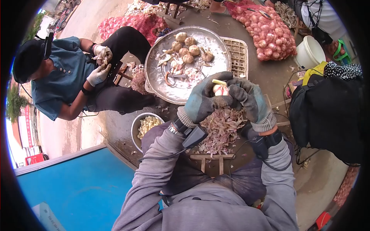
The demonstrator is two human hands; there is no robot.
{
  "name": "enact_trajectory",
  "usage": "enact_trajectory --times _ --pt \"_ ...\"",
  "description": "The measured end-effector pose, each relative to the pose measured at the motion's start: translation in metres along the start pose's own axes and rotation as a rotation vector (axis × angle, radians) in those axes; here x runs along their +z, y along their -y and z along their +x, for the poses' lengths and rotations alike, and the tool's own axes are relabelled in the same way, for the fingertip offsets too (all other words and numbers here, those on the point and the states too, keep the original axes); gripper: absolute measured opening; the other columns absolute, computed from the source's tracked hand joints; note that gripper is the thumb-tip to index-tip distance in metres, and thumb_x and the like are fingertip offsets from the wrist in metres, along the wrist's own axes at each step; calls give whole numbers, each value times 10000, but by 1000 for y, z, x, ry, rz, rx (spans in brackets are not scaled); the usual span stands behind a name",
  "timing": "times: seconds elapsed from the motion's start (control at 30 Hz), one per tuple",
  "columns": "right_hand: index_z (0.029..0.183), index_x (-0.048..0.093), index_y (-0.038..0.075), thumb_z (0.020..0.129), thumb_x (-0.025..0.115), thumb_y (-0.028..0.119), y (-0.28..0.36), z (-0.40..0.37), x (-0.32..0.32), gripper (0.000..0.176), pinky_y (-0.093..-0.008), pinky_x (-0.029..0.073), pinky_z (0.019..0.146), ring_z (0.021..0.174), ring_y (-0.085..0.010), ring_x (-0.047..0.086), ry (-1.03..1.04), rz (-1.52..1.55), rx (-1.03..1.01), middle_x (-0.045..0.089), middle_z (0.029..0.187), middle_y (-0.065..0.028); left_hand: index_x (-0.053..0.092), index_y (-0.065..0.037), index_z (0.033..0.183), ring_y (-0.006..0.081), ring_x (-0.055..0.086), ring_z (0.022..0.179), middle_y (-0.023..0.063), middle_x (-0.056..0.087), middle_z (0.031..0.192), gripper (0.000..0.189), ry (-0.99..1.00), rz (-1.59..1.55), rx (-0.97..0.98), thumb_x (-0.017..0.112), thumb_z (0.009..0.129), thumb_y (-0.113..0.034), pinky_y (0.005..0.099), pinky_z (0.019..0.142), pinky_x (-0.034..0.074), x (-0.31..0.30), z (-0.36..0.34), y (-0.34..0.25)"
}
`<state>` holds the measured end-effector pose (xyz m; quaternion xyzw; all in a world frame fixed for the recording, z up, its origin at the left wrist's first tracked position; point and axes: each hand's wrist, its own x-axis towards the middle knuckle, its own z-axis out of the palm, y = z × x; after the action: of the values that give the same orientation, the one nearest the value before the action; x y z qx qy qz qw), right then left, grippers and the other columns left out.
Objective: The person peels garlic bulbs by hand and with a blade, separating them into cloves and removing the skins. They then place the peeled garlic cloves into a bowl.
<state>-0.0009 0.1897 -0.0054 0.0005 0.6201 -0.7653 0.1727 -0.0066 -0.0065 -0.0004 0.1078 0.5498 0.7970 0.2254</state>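
Observation:
Both my hands wear dirty grey-blue work gloves. A garlic bulb (220, 91), white with reddish streaks and a short pale-green stem, sits between them above the near right rim of a round metal tray (149, 67). Around it, the fingers of my left hand (203, 101) are closed. From the other side, the bent fingers and thumb of my right hand (249, 99) press on the same bulb; their tips are partly hidden. Several whole garlic bulbs (187, 58) lie on the tray among loose skins, beside a tool with a curved handle (168, 79).
Below my hands lies a heap of garlic skins (221, 129). A bowl of peeled cloves (148, 125) stands at left, near a co-worker (61, 77) handling garlic. Net sacks of garlic (266, 32), a white bucket (311, 52) and a black bag (323, 115) are around the tray.

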Motion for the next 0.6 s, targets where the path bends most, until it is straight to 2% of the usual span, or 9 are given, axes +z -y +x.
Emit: enact_trajectory --times 0.07,0.27,0.33,0.47,0.53,0.57,0.6 --pt "1089 690 28 949 701 352 -2 -1 -4 353 -191 424 510 633 -51 588 15 7 15 675 821 -5 458 23 1443 163 621 1090 106 630 1259 680 -20 77 0 768 841 -38 321 913 536 2 -1 4" --pt "1039 699 32 998 592 426 1 -9 -12 410 -185 413 500 603 -46 571 -3 -41 5 664 785 -2 481 19 1416 172 619 1107 94 641 1226 642 -32 -69 17 777 855 -76 329 941 529 10 -2 13" --pt "1033 697 35 1003 567 461 5 -12 -10 447 -185 418 513 598 -48 567 14 107 10 659 777 3 467 30 1422 187 631 1071 100 645 1209 641 -9 -177 49 757 869 -116 346 922 535 10 3 14" --pt "1032 696 35 996 564 501 -4 -10 -9 486 -186 426 532 602 -48 566 -40 186 15 657 780 6 450 41 1431 194 639 1046 117 647 1212 645 55 -125 85 723 885 -169 347 909 533 7 7 18" --pt "1064 685 37 979 596 511 -9 -9 -9 489 -191 435 546 615 -51 570 21 115 -51 658 806 9 459 33 1430 186 637 1050 115 646 1219 642 32 -112 67 736 874 -131 341 921 527 8 7 16" --pt "1091 666 41 977 609 501 -10 -10 -5 478 -193 438 548 620 -54 573 23 86 -157 650 808 12 461 27 1430 183 632 1059 108 643 1221 633 13 -98 43 732 872 -95 339 923 527 8 6 17" --pt "1091 666 41 977 609 501 -10 -7 -3 478 -193 438 548 620 -54 573 28 89 -158 650 808 12 463 21 1431 179 628 1069 102 640 1224 626 -7 -86 18 728 869 -58 337 926 527 8 6 17"
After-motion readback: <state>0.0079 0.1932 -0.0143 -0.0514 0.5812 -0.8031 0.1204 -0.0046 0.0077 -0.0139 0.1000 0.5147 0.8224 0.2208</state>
